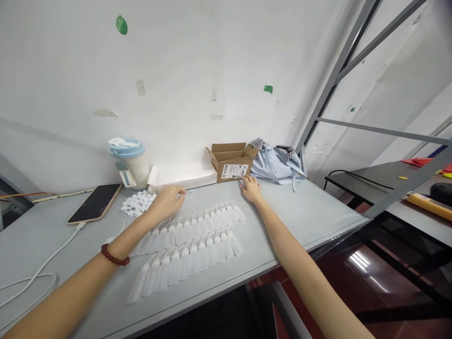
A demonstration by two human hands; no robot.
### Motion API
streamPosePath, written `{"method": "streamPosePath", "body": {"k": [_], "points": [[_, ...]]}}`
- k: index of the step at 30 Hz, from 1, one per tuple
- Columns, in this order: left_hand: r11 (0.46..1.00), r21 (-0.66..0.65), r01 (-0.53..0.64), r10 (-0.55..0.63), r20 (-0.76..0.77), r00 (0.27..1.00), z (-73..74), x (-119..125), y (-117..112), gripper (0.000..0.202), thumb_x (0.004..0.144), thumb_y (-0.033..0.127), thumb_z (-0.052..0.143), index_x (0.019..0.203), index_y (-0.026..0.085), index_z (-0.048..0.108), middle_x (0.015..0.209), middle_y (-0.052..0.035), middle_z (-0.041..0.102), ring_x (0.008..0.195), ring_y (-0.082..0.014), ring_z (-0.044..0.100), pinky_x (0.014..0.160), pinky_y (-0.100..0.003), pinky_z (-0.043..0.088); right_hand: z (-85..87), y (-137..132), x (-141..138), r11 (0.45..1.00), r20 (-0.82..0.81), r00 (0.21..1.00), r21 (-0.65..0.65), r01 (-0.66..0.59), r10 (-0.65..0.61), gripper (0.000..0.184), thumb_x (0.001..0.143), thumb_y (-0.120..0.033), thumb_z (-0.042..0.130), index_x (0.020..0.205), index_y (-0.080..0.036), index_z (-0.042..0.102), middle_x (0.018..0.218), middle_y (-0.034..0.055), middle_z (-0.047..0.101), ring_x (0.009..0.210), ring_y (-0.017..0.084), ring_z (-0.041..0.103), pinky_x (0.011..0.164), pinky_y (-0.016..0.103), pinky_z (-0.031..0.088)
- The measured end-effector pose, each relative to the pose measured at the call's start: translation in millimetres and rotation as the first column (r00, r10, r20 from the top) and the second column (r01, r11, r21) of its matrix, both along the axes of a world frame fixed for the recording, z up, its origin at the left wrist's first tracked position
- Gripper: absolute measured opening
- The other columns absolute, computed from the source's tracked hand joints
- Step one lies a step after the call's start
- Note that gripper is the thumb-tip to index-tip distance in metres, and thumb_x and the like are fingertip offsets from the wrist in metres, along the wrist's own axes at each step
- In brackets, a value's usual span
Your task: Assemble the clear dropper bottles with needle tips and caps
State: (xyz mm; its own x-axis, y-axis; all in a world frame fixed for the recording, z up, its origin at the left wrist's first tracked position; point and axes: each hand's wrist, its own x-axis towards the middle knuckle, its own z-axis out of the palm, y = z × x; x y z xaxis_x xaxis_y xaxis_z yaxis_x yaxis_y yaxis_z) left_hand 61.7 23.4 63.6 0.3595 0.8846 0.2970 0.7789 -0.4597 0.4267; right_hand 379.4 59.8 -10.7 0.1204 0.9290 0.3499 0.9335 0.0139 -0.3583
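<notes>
My left hand (pixel 169 199) reaches over the grey table (pixel 310 212), fingers curled loosely near a stack of white sheets (pixel 187 178) and a pile of small white caps (pixel 138 203); whether it holds anything is hidden. A red bead bracelet circles that wrist. My right hand (pixel 251 188) lies flat with fingers stretched out, fingertips touching the front of an open cardboard box (pixel 231 162). Between my arms lie two rows of several clear packets with white pieces (pixel 192 242).
A phone (pixel 95 203) on a white cable lies at the left, beside a blue-lidded cup (pixel 129 162). A light blue cloth bag (pixel 277 162) sits right of the box. A grey metal frame (pixel 332 84) and another table stand to the right.
</notes>
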Motion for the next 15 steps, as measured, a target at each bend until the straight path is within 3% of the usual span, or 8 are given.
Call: {"method": "streamPosePath", "body": {"k": [6, 11, 15], "points": [[0.999, -0.033, 0.032, -0.034, -0.061, 0.998, -18.5, -10.0, 29.1, 0.020, 0.068, 0.023, 0.050, 0.074, 0.021, 0.070, 0.088, -0.0080, 0.074, 0.091, -0.0316, 0.066, 0.081, -0.035, 0.047, 2.1, -2.1, -2.1, 0.999, 0.056, 0.998, -0.050, 0.007, -0.004, 0.041, 0.088, -0.020, 0.043, 0.128, -0.022, 0.054, 0.141, 0.0105, 0.046, 0.130, 0.032, 0.034, 0.097, 0.052, 0.037], [0.997, -0.016, 0.076, -0.077, -0.112, 0.991, -33.8, 0.8, 40.8, 0.020, 0.078, 0.019, 0.054, 0.090, 0.014, 0.069, 0.100, -0.0133, 0.070, 0.102, -0.0322, 0.061, 0.091, -0.040, 0.044, 5.6, -1.4, 4.0, 0.998, 0.077, 0.995, -0.024, 0.059, -0.057, 0.046, 0.087, -0.016, 0.041, 0.133, -0.017, 0.049, 0.147, 0.0119, 0.037, 0.134, 0.033, 0.026, 0.098, 0.054, 0.035], [0.995, -0.020, 0.097, -0.099, -0.156, 0.983, -42.8, 10.9, 53.7, 0.028, 0.090, 0.029, 0.055, 0.114, 0.015, 0.058, 0.117, -0.0097, 0.060, 0.102, -0.0236, 0.059, 0.087, -0.043, 0.050, 5.2, 0.3, 17.6, 0.997, 0.075, 0.995, -0.039, 0.067, -0.064, 0.050, 0.085, -0.015, 0.044, 0.134, -0.020, 0.047, 0.149, 0.0087, 0.034, 0.136, 0.033, 0.022, 0.098, 0.054, 0.035]]}}
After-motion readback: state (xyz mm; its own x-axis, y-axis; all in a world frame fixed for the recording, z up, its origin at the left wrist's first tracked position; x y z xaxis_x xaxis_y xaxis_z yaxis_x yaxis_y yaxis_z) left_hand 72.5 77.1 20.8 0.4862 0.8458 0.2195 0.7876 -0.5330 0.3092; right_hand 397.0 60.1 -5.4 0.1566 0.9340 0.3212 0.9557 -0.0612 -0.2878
